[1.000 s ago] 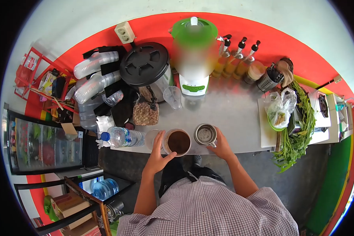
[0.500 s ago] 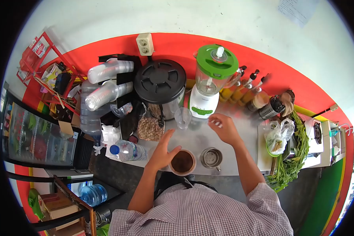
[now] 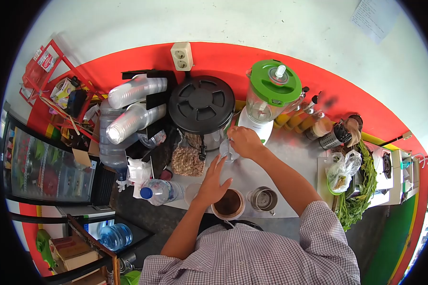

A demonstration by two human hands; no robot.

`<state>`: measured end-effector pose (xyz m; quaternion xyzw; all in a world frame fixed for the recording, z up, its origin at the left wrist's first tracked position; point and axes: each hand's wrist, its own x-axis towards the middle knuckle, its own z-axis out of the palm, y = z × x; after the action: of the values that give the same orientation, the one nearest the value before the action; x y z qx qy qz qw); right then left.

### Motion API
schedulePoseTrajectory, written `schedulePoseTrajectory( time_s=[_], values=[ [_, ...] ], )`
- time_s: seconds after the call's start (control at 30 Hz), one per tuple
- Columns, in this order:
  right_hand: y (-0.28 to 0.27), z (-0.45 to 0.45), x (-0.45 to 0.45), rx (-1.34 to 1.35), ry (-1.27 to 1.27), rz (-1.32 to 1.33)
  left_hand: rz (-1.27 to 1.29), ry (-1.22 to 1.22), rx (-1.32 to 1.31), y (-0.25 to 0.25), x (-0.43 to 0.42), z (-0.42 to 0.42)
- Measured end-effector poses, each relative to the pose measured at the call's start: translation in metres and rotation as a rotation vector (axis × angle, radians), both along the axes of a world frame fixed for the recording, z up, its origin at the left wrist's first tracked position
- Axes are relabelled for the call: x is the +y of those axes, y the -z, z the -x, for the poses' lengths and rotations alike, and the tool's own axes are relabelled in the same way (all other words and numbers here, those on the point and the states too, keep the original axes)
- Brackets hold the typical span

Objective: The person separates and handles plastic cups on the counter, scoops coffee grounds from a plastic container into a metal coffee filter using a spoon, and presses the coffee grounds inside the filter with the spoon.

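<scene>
My right hand (image 3: pixel 246 144) reaches across the counter, its fingers closed at the rim of a clear plastic cup (image 3: pixel 229 153) between the black-lidded container and the blender. Part of the cup is hidden by the fingers. My left hand (image 3: pixel 214 184) is open, fingers stretched forward, holding nothing, just below the cup. Close to its wrist stands a round tub (image 3: pixel 228 204) with brown contents. To the right of that tub is a metal mug (image 3: pixel 263 199) with its handle toward me.
A green-lidded blender (image 3: pixel 275 88) and a black-lidded container (image 3: pixel 202 104) stand at the back. On the left are stacked plastic cups (image 3: pixel 137 121), a bag of brown pieces (image 3: pixel 189 160) and a water bottle (image 3: pixel 161 191). Pump bottles (image 3: pixel 299 118) and leafy greens (image 3: pixel 359 190) are at right.
My right hand has moved left and forward to the plastic cup, and its fingers have closed there. The left hand stays open near the tub. The whole view has shifted slightly.
</scene>
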<state>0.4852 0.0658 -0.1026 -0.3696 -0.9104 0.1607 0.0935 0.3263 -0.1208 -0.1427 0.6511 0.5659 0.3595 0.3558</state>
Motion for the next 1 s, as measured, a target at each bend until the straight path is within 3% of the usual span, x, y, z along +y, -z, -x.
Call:
schedulePoseTrajectory(
  time_s=[0.1,0.33,0.43,0.5,0.63,0.73,0.8,0.83,0.9,1.0],
  values=[
    [0.006,-0.003,-0.005,0.077,-0.046,-0.164,0.0,-0.013,0.013,0.004,-0.004,-0.002],
    [0.002,-0.01,-0.023,0.137,-0.075,-0.262,0.028,0.022,0.05,0.001,-0.009,-0.005],
    [0.0,-0.014,-0.037,0.087,-0.086,-0.232,0.01,0.019,0.051,0.006,-0.008,-0.004],
    [0.009,-0.013,-0.042,-0.115,-0.148,-0.152,0.001,0.029,0.093,0.007,-0.007,-0.005],
    [0.017,-0.01,-0.044,-0.148,-0.103,-0.111,-0.004,0.002,0.081,0.003,-0.004,-0.012],
    [0.005,-0.018,-0.041,-0.009,-0.075,-0.2,-0.024,-0.004,0.09,0.011,0.002,-0.012],
    [-0.012,-0.031,-0.045,0.247,0.0,-0.117,-0.087,-0.029,0.139,0.014,0.004,-0.012],
    [-0.02,-0.036,-0.05,0.247,0.0,-0.118,-0.087,-0.029,0.14,0.008,0.003,-0.012],
    [-0.033,-0.048,-0.061,0.33,0.153,-0.031,0.059,-0.06,-0.101,-0.007,0.0,-0.014],
    [-0.038,-0.057,-0.073,0.377,0.139,-0.028,0.162,-0.179,-0.085,-0.023,-0.014,-0.02]
  ],
)
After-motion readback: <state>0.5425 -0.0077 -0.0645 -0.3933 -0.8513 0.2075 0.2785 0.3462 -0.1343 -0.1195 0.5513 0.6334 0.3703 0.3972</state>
